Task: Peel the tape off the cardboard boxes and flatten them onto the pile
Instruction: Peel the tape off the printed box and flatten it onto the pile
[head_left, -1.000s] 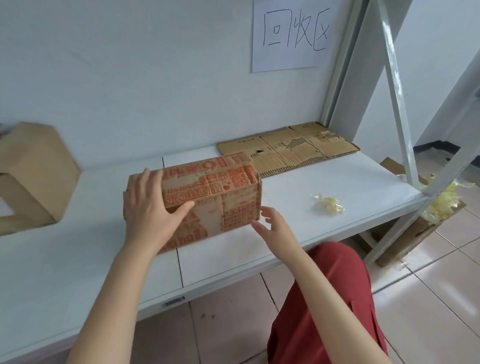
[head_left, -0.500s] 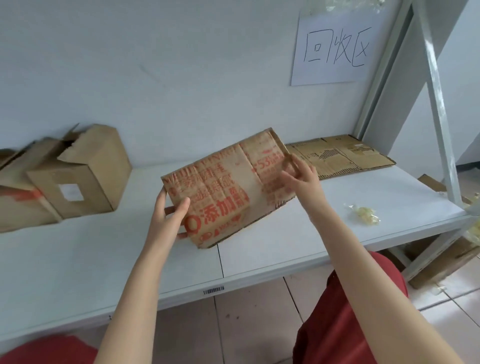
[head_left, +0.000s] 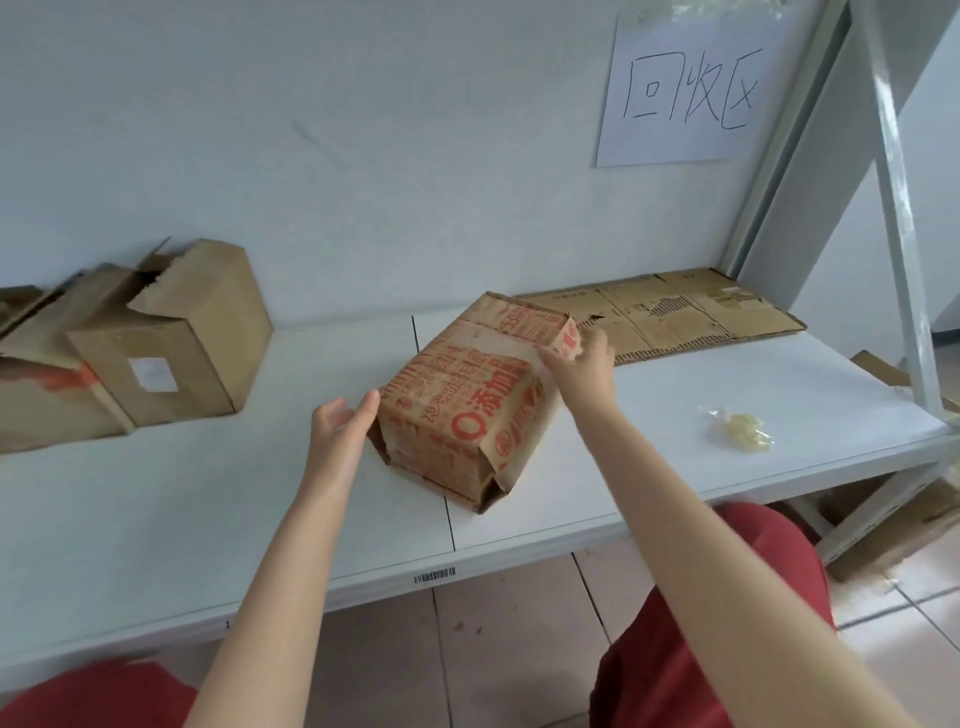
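Observation:
A brown cardboard box with red print rests on the white shelf, turned at an angle with clear tape along its top. My right hand grips the box's far right top corner. My left hand is open, its fingertips against the box's near left side. A pile of flattened cardboard lies at the back right of the shelf.
Two more brown boxes stand at the left by the wall. A crumpled ball of peeled tape lies on the shelf at right. A paper sign hangs on the wall. The shelf post rises at right, with cardboard scraps on the floor below.
The box was lifted and tilted in both hands, then set back on the shelf at an angle. My left hand has let go and opened beside it.

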